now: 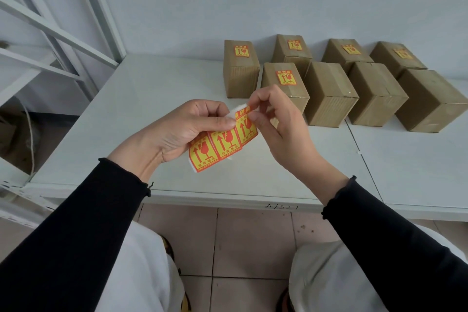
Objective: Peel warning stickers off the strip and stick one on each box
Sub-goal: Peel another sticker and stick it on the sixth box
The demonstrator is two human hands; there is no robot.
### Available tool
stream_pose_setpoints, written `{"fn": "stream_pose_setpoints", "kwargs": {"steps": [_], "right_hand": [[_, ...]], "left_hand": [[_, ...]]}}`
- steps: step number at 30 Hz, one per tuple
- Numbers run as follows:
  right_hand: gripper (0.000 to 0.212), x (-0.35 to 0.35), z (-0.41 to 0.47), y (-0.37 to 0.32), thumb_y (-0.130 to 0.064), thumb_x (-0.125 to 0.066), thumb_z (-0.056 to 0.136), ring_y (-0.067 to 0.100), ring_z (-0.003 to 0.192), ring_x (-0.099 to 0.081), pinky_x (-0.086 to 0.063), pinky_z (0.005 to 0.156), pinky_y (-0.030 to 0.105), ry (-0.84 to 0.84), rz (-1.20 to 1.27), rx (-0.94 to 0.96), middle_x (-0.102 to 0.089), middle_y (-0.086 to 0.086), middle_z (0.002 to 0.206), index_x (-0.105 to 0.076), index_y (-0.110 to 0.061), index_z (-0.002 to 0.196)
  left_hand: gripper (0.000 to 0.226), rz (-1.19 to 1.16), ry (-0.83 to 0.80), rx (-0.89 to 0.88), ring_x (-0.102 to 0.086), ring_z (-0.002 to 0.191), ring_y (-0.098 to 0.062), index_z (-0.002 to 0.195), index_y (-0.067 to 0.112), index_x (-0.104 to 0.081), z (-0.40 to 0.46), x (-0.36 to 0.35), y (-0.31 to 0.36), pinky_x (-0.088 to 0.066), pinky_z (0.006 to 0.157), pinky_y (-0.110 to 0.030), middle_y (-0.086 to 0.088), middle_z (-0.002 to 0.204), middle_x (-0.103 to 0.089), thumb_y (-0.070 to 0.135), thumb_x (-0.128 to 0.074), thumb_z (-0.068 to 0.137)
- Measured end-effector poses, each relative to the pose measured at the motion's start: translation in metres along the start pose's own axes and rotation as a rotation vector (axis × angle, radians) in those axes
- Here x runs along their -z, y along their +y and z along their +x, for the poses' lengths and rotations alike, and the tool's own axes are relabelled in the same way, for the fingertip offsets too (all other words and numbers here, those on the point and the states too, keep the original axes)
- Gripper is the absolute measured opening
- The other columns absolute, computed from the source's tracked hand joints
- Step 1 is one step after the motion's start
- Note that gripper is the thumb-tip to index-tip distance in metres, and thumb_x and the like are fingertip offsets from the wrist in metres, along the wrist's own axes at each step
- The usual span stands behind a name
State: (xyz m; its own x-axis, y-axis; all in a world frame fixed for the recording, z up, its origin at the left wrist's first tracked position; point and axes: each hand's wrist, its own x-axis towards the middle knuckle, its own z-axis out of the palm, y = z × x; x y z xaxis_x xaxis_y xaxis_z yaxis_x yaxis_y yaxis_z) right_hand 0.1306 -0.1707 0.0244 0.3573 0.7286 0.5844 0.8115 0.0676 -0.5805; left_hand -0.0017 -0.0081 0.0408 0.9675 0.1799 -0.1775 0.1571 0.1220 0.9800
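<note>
Peeling step: the left hand [187,129] grips the sticker strip [220,142] above the worktop [141,99] while the right hand [273,119] pinches the end sticker's [247,125] lifted corner; next, probably, to free it and press it onto the nearest unlabelled box [329,94].

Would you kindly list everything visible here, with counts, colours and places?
Boxes: eight, brown cardboard, two rows on the table's far right; five stickered, three bare in the front row.
Sticker strip: one, yellow and red on white backing, held above the table.
Table: white, against the wall.
Shelf frame: white metal, left.
Floor tiles: pinkish, below.
Left hand: black sleeve, holds the strip.
Right hand: black sleeve, pinches the end sticker's top corner.
</note>
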Motion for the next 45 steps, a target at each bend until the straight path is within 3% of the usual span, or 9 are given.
{"fn": "stream_pose_setpoints", "kwargs": {"steps": [7, 10, 14, 20, 26, 30, 35, 41, 45], "right_hand": [[0.012, 0.002, 0.0, 0.005, -0.014, -0.072, 0.093, 0.014, 0.083, -0.056, -0.05, 0.065, 0.033, -0.008, -0.011, 0.043, -0.06, 0.003, 0.097, -0.071, -0.011, 0.105], [0.015, 0.002, 0.0, 0.002, -0.012, -0.072, 0.092, 0.009, 0.082, -0.056, -0.046, 0.066, 0.022, 0.007, 0.035, 0.036, -0.061, 0.001, 0.094, -0.072, -0.012, 0.107], [0.02, 0.005, 0.001, 0.0, -0.01, -0.071, 0.091, 0.013, 0.083, -0.055, -0.046, 0.064, 0.024, -0.042, 0.134, 0.052, -0.059, 0.005, 0.094, -0.071, -0.019, 0.109], [0.024, 0.011, 0.002, -0.004, -0.005, -0.07, 0.09, 0.016, 0.083, -0.05, -0.048, 0.061, 0.038, -0.14, 0.25, 0.082, -0.053, 0.009, 0.089, -0.073, -0.02, 0.108], [0.016, 0.013, 0.001, -0.008, -0.005, -0.071, 0.089, 0.014, 0.085, -0.049, -0.046, 0.062, 0.032, -0.095, 0.245, 0.073, -0.051, 0.012, 0.088, -0.074, -0.019, 0.096], [0.015, 0.013, -0.002, -0.009, -0.004, -0.071, 0.089, 0.017, 0.094, -0.054, -0.049, 0.07, 0.039, -0.028, 0.197, 0.087, -0.056, 0.015, 0.098, -0.074, -0.019, 0.093], [0.008, 0.016, -0.004, -0.013, -0.004, -0.07, 0.091, 0.024, 0.1, -0.058, -0.047, 0.085, 0.04, 0.063, 0.012, 0.165, -0.068, 0.007, 0.109, -0.076, -0.008, 0.088], [0.008, 0.015, -0.007, -0.019, -0.003, -0.067, 0.093, 0.006, 0.105, -0.056, -0.048, 0.087, 0.041, 0.116, 0.038, 0.173, -0.07, -0.003, 0.105, -0.073, -0.006, 0.087], [0.009, 0.021, -0.007, -0.02, -0.001, -0.066, 0.093, 0.029, 0.097, -0.06, -0.049, 0.082, 0.038, 0.23, 0.126, 0.094, -0.071, -0.004, 0.094, -0.071, -0.006, 0.088]], "left_hand": [[0.014, 0.008, -0.051, -0.004, -0.066, 0.067, -0.014, 0.076, 0.013, -0.063, 0.001, 0.001, -0.003, -0.054, 0.06, -0.022, -0.003, 0.076, -0.068, 0.015, -0.075, 0.081], [0.011, -0.023, -0.07, -0.006, -0.065, 0.067, -0.014, 0.073, 0.015, -0.063, 0.003, 0.002, -0.005, -0.053, 0.06, -0.022, -0.002, 0.076, -0.067, 0.014, -0.07, 0.082], [0.013, -0.053, -0.099, -0.007, -0.064, 0.08, -0.019, 0.077, 0.014, -0.062, 0.006, 0.003, -0.008, -0.054, 0.071, -0.026, -0.006, 0.087, -0.067, 0.014, -0.074, 0.081], [0.078, -0.059, -0.15, 0.052, -0.065, 0.092, -0.023, 0.118, -0.006, -0.062, 0.003, 0.003, -0.008, -0.055, 0.083, -0.031, -0.015, 0.104, -0.067, 0.033, -0.093, 0.058], [0.061, -0.079, -0.203, 0.074, -0.064, 0.075, -0.016, 0.104, 0.0, -0.059, 0.004, 0.003, -0.009, -0.054, 0.07, -0.025, -0.007, 0.087, -0.062, 0.034, -0.089, 0.064], [0.02, -0.151, -0.194, 0.057, -0.063, 0.063, -0.011, 0.079, 0.01, -0.06, 0.002, 0.003, -0.006, -0.054, 0.058, -0.022, 0.0, 0.072, -0.064, 0.024, -0.073, 0.074], [0.031, -0.209, -0.197, 0.059, -0.065, 0.062, -0.01, 0.088, 0.005, -0.057, 0.002, 0.007, -0.005, -0.055, 0.059, -0.021, -0.001, 0.072, -0.067, 0.025, -0.076, 0.073], [0.042, -0.205, -0.183, 0.097, -0.064, 0.06, -0.009, 0.088, 0.007, -0.059, 0.005, 0.018, -0.008, -0.054, 0.056, -0.02, 0.0, 0.072, -0.067, 0.032, -0.086, 0.068], [0.023, -0.176, -0.052, 0.111, -0.059, 0.048, -0.006, 0.078, 0.01, -0.054, 0.007, 0.024, -0.007, -0.048, 0.047, -0.016, 0.003, 0.059, -0.063, 0.026, -0.071, 0.074]]}}
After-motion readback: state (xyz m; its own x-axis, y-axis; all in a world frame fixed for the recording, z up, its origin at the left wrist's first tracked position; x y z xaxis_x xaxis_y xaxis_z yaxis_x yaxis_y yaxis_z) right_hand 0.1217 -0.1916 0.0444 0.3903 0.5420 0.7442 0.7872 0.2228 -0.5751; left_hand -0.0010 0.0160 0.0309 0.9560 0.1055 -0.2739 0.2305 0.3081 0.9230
